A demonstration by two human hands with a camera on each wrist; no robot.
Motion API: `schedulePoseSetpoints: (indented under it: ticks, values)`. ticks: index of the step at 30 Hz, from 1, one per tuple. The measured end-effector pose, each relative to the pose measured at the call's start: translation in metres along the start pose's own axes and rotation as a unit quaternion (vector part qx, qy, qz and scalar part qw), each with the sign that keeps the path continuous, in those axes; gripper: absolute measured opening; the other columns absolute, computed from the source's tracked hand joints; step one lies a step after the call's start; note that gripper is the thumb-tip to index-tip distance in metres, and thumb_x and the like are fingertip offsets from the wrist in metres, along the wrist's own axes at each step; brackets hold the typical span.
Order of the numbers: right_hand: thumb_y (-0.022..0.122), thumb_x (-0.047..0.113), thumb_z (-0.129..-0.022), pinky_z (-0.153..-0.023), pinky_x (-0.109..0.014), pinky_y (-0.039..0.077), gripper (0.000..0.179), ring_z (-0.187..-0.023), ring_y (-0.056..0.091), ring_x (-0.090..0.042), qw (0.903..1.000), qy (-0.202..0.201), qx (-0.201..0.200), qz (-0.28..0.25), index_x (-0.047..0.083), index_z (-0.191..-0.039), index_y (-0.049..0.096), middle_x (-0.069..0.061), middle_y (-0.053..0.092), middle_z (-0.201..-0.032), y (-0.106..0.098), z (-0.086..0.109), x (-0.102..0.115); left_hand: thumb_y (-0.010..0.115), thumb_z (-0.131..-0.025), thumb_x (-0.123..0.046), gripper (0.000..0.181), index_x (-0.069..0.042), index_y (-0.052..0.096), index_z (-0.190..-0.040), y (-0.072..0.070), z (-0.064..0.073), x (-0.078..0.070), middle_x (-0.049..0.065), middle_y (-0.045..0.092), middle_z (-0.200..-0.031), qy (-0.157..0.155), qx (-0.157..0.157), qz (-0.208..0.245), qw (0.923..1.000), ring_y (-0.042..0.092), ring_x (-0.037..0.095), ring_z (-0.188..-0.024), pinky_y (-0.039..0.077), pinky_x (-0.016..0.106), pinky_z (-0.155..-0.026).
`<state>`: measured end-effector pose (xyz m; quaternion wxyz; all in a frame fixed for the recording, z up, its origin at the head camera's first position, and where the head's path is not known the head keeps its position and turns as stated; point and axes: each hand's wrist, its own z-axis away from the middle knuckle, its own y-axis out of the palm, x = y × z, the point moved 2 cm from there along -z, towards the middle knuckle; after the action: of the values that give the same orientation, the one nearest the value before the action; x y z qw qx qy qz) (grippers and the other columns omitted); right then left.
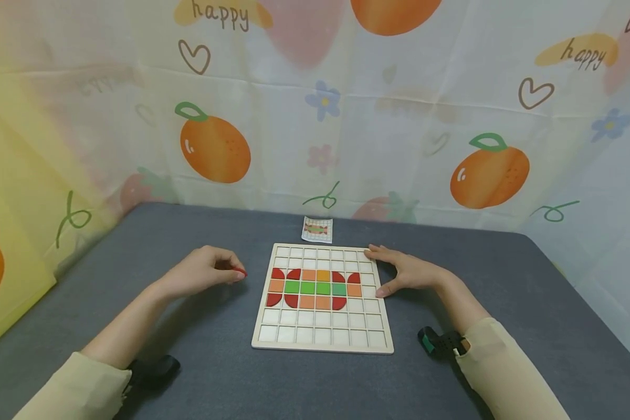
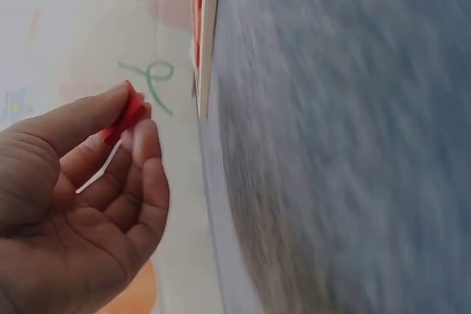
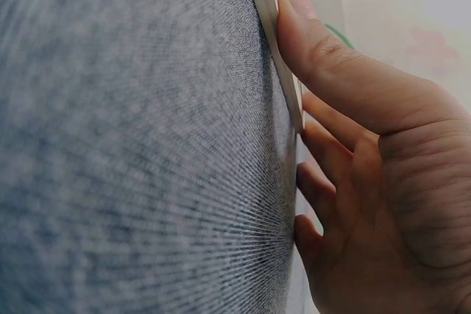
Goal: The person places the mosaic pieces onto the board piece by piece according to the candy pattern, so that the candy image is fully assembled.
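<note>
A pale wooden grid board [image 1: 315, 336] lies flat on the table. Across its middle rows sit red quarter-round tiles [image 1: 339, 303], orange squares [image 1: 308, 275], green squares [image 1: 307, 288] and a yellow-orange square [image 1: 323, 276]. To the left of the board, my left hand [image 1: 205, 271] pinches a small red tile [image 2: 131, 115] between thumb and fingertips, raised above the table; its exact shape is partly hidden by the fingers. My right hand [image 1: 412, 271] rests at the board's upper right, thumb touching the right edge and fingers spread over the far corner.
Behind the board lies a small pattern card [image 1: 317, 230] with a printed coloured grid. The dark grey table [image 1: 215, 361] ends at a fruit-printed curtain [image 1: 278, 140] at the back. Each wrist wears a black strapped device [image 1: 441, 343].
</note>
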<state>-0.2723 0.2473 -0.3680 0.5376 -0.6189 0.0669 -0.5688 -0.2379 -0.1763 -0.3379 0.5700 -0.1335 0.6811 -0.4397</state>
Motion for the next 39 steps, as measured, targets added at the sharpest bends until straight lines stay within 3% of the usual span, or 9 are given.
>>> schedulePoseSetpoints:
  ticks: [4, 8, 12, 19, 24, 32, 39]
  values:
    - [0.081, 0.038, -0.079, -0.119, -0.069, 0.005, 0.101, -0.155, -0.003, -0.041, 1.0, 0.002, -0.001, 0.004, 0.012, -0.158, 0.023, -0.014, 0.006, -0.168, 0.0, -0.001, 0.001, 0.067, -0.093, -0.018, 0.02, -0.008, 0.073, -0.109, 0.006, -0.006, -0.014, 0.008, 0.075, -0.096, 0.02, -0.014, 0.027, 0.9994, 0.066, 0.013, -0.081, 0.051, 0.027, -0.072]
    - [0.082, 0.037, -0.079, -0.119, -0.069, 0.005, 0.101, -0.155, -0.003, -0.041, 1.0, 0.003, -0.004, 0.006, 0.011, -0.158, 0.024, -0.014, 0.006, -0.168, 0.0, -0.001, 0.002, 0.059, -0.097, -0.008, 0.024, -0.006, 0.07, -0.118, 0.015, -0.012, -0.028, 0.013, 0.072, -0.097, 0.029, -0.016, 0.048, 0.9983, 0.066, 0.019, -0.082, 0.05, 0.028, -0.068]
    - [0.082, 0.036, -0.078, -0.119, -0.069, 0.006, 0.101, -0.155, -0.003, -0.041, 1.0, 0.005, -0.006, 0.006, 0.011, -0.157, 0.025, -0.014, 0.007, -0.168, 0.0, -0.001, 0.003, 0.055, -0.097, -0.002, 0.021, -0.004, 0.07, -0.111, 0.027, -0.017, -0.041, 0.015, 0.07, -0.098, 0.024, -0.016, 0.056, 0.998, 0.068, 0.019, -0.079, 0.044, 0.028, -0.063]
    - [0.082, 0.036, -0.079, -0.119, -0.069, 0.006, 0.1, -0.155, -0.002, -0.041, 0.9999, 0.008, -0.004, 0.006, 0.011, -0.157, 0.025, -0.014, 0.006, -0.168, 0.0, -0.001, 0.003, 0.068, -0.091, -0.008, 0.008, -0.006, 0.071, -0.098, 0.046, -0.025, -0.057, 0.006, 0.07, -0.089, 0.033, -0.048, 0.073, 0.9956, 0.067, 0.016, -0.079, 0.051, 0.03, -0.072]
    - [0.082, 0.036, -0.079, -0.119, -0.069, 0.006, 0.101, -0.155, -0.003, -0.041, 1.0, 0.006, -0.003, 0.005, 0.011, -0.157, 0.024, -0.014, 0.006, -0.168, 0.0, -0.001, 0.003, 0.074, -0.088, -0.015, 0.01, -0.009, 0.074, -0.095, 0.06, -0.033, -0.064, 0.002, 0.075, -0.085, 0.012, -0.063, 0.116, 0.9911, 0.068, 0.013, -0.079, 0.053, 0.03, -0.073]
    - [0.082, 0.036, -0.079, -0.119, -0.069, 0.004, 0.101, -0.155, -0.003, -0.042, 1.0, 0.003, -0.002, 0.004, 0.01, -0.158, 0.024, -0.015, 0.006, -0.168, 0.0, 0.0, 0.002, 0.075, -0.085, -0.011, 0.007, -0.013, 0.076, -0.092, 0.087, -0.043, -0.086, 0.001, 0.076, -0.087, -0.012, -0.06, 0.138, 0.9885, 0.067, 0.008, -0.078, 0.051, 0.025, -0.073]
    - [0.081, 0.036, -0.079, -0.119, -0.069, 0.003, 0.101, -0.155, -0.003, -0.043, 1.0, -0.002, 0.0, 0.001, 0.009, -0.157, 0.024, -0.016, 0.006, -0.168, 0.0, 0.0, 0.002, 0.076, -0.083, -0.006, 0.005, -0.011, 0.075, -0.085, 0.11, -0.051, -0.108, 0.003, 0.076, -0.087, -0.004, -0.059, 0.151, 0.9868, 0.066, 0.007, -0.072, 0.051, 0.023, -0.069]
